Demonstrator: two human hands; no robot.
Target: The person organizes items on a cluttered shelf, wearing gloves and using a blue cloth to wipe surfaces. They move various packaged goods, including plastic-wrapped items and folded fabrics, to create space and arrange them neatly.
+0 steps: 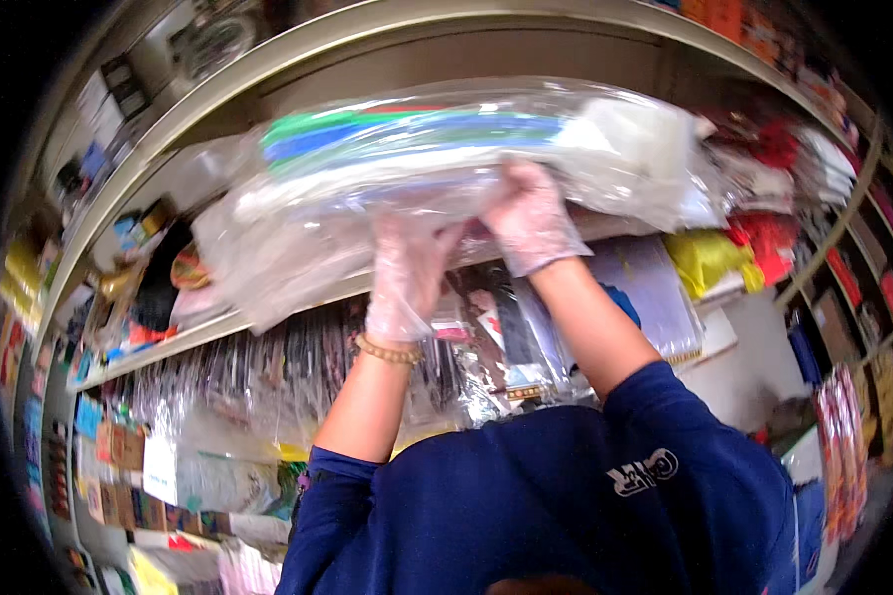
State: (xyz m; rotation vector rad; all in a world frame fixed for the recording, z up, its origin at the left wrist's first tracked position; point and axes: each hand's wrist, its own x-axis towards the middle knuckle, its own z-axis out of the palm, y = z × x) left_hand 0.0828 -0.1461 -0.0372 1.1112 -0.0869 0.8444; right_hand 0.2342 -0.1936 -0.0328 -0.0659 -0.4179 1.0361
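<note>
A long clear plastic bag (491, 141) with flat green, blue and white contents lies slanted across the upper shelf before me. My right hand (532, 219), in a thin clear plastic glove, grips the bag's front edge near its middle. My left hand (405, 275), gloved the same way and with a beaded bracelet (388, 350) at the wrist, holds the bag's underside; its fingertips are blurred and partly hidden by plastic. More crumpled clear plastic (268, 253) hangs over the shelf edge at the left.
Below the shelf edge (193, 338) stands a tight row of plastic-wrapped items (268, 372). A yellow package (703, 260) and a red package (766, 245) lie at the right. Cardboard boxes (119, 444) sit low at the left. A curved-looking shelf beam (417, 18) crosses above.
</note>
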